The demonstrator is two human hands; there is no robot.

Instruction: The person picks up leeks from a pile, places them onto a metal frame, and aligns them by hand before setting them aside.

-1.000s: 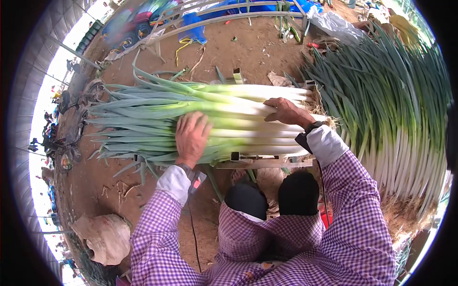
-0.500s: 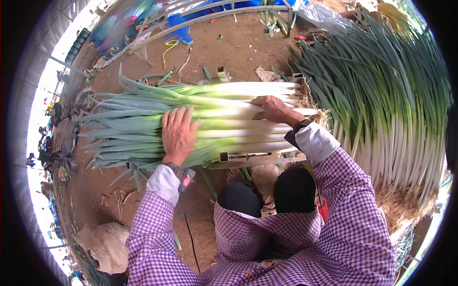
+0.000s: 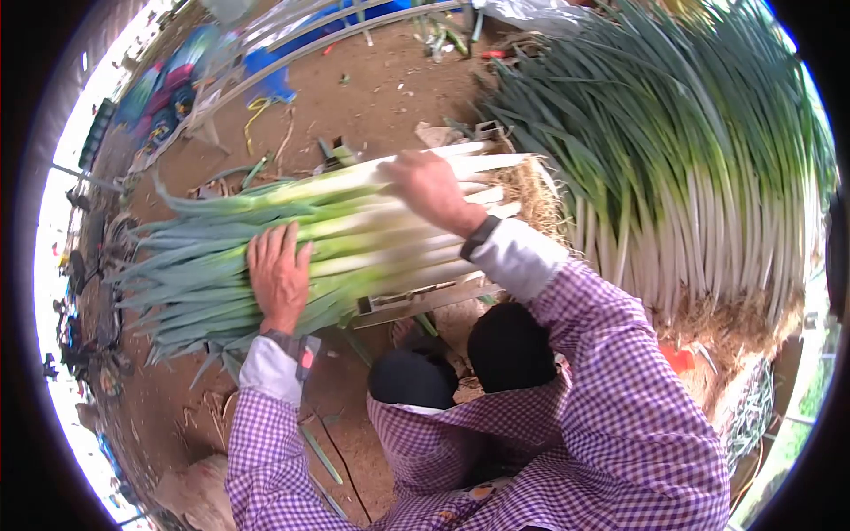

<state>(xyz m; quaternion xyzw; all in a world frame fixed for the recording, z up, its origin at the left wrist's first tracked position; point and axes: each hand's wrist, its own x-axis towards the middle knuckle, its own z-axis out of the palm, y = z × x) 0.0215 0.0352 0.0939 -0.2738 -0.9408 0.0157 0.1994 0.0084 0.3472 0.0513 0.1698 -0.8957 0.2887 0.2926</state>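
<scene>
A layer of leeks (image 3: 354, 232) lies across a low frame (image 3: 425, 301), green leaves to the left and white root ends to the right. My left hand (image 3: 280, 276) rests flat on the leaves, fingers stretched out. Over the white stalks near the far edge of the layer is my right hand (image 3: 432, 188), blurred, its fingertips at the topmost leeks. Whether those fingers grip a stalk cannot be made out. Brown roots (image 3: 536, 199) hang at the right end of the layer.
A large heap of leeks (image 3: 682, 168) stands on the right, roots toward me. At the back are a pale rail frame (image 3: 328, 49), a blue plastic piece (image 3: 268, 75) and white sheeting (image 3: 531, 16). My knees (image 3: 509, 347) are close below the low frame. Scraps lie on the dirt floor.
My right hand has shifted left along the stalks, away from the root ends. My left hand still lies flat on the leaves. The whole view has swung, moving the layer leftward and tilting it.
</scene>
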